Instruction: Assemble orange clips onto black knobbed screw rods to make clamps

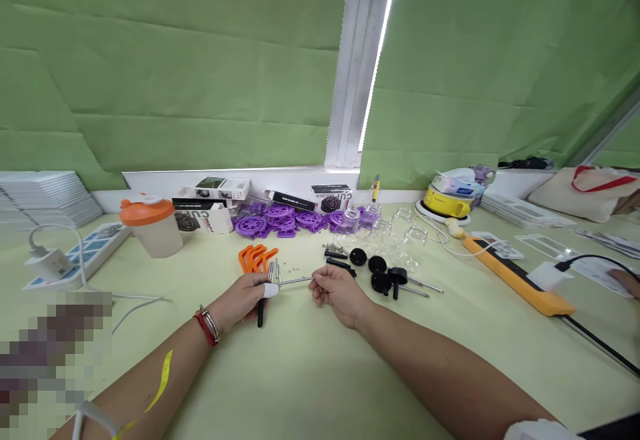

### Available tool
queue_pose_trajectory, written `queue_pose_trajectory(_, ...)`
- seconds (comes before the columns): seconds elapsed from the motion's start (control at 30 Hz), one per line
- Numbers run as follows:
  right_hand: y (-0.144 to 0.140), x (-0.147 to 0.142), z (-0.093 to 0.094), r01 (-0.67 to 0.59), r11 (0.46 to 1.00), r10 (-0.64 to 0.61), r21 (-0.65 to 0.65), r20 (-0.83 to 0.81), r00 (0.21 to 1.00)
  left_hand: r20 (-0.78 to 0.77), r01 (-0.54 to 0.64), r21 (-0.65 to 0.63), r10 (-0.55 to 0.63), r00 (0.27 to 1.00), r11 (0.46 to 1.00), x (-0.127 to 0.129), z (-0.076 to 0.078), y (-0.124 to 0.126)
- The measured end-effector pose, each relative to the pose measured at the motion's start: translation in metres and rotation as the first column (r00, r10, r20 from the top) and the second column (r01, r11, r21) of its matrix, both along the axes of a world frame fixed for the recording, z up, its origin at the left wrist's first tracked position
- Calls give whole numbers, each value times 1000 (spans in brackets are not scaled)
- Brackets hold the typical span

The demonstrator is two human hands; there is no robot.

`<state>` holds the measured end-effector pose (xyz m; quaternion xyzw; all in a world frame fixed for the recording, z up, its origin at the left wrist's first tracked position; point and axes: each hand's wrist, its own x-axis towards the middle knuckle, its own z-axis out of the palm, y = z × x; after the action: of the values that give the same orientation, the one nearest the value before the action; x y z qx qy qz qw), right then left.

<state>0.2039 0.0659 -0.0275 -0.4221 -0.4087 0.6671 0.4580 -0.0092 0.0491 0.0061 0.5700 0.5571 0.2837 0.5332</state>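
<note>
Left hand: my left hand (245, 299) sits at centre frame, grip pressed together on a black tool (261, 313) that hangs below the fist; a white wrap covers one fingertip.
Right hand: my right hand (336, 291) pinches the right end of a metal rod (295, 281).
Rod: level between both hands, just above the table (310, 373).
Done: I judge one rod picked up and lined up with the tool.
Left: orange pieces (255, 257), purple wheels (280, 219), black knobs (380, 273) and clear cups (395, 233) lie loose above my hands, seemingly unassembled.
</note>
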Motion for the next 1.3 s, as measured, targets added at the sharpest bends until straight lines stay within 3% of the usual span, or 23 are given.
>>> queue_pose_trajectory(0.77, 0, 1, 2, -37, 999, 37, 4, 7, 999, -9, 24, 28, -24, 1000, 999, -3, -7, 3)
queue_pose_trajectory(1.3, -1, 1, 5, -63, 997, 67, -38, 121, 990, -48, 76, 34, -74, 996, 997, -4, -7, 4)
